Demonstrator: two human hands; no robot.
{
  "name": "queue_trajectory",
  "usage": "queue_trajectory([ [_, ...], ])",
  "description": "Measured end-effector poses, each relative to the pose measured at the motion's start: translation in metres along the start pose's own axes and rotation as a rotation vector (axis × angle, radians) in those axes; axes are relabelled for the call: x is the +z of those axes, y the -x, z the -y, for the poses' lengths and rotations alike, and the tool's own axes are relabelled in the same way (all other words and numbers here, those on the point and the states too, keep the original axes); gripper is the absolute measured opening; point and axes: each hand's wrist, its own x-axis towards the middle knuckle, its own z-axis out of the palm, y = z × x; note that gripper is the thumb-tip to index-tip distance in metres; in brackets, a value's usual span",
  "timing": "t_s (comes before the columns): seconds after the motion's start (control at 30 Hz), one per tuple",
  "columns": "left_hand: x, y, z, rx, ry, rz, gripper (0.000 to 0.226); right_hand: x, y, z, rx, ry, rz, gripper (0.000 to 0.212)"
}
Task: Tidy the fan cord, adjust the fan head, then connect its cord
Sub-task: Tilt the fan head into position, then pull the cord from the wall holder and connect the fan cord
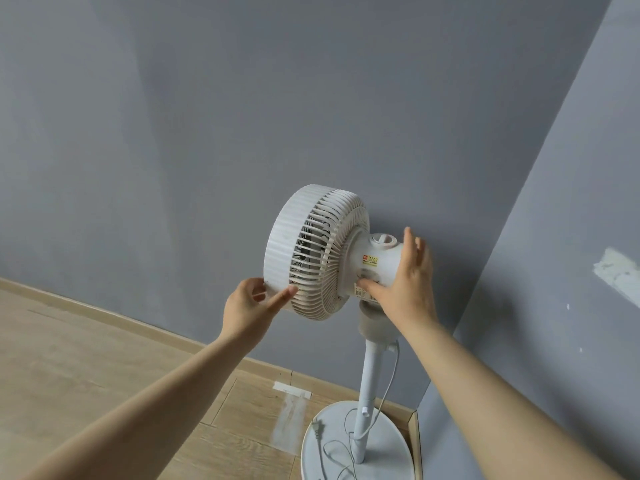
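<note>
Grey wall [207, 98] behind; our left hand [247, 306] pinches the fan head [311, 251] at its rim. Our right hand [405, 282], fingers [409, 245] straight, braces the housing [381, 261].

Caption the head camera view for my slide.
Left hand pinches the fan head by its rim, right hand rests on the motor housing; cord and plug lie on the base.

Grey walls [207, 133] meet a wood-plank floor [69, 358] along a pale skirting board [104, 308], with white tape [292, 389] on the planks.
</note>
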Motion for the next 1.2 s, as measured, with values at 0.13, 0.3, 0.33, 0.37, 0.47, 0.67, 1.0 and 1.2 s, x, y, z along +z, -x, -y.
queue_trajectory([
  [0.13, 0.006, 0.022, 0.013, -0.134, 0.064, 0.047, 0.081, -0.003, 0.036, -0.015, 0.139, -0.142, 0.011, 0.125],
  [0.3, 0.018, 0.043, 0.016, -0.163, 0.120, 0.206, 0.056, 0.000, 0.074, -0.038, 0.324, -0.125, 0.292, 0.113],
  [0.33, 0.022, 0.047, 0.016, -0.152, 0.117, 0.221, 0.049, 0.002, 0.077, -0.041, 0.373, -0.141, 0.329, 0.107],
  [0.37, 0.025, 0.050, 0.015, -0.145, 0.109, 0.233, 0.045, 0.003, 0.079, -0.045, 0.425, -0.157, 0.361, 0.099],
  [0.47, 0.033, 0.060, 0.013, -0.129, 0.081, 0.266, 0.036, 0.008, 0.082, -0.056, 0.555, -0.178, 0.446, 0.080],
  [0.67, 0.048, 0.065, 0.017, -0.111, 0.014, 0.337, 0.027, 0.024, 0.088, -0.072, 0.623, -0.138, 0.500, 0.048],
  [1.0, 0.110, 0.055, -0.005, -0.035, 0.004, 0.448, 0.021, 0.035, 0.091, -0.102, 0.674, -0.313, 0.356, 0.024],
  [1.2, 0.137, 0.044, -0.024, 0.000, 0.042, 0.445, 0.020, 0.032, 0.087, -0.102, 0.727, -0.433, 0.225, 0.028],
])
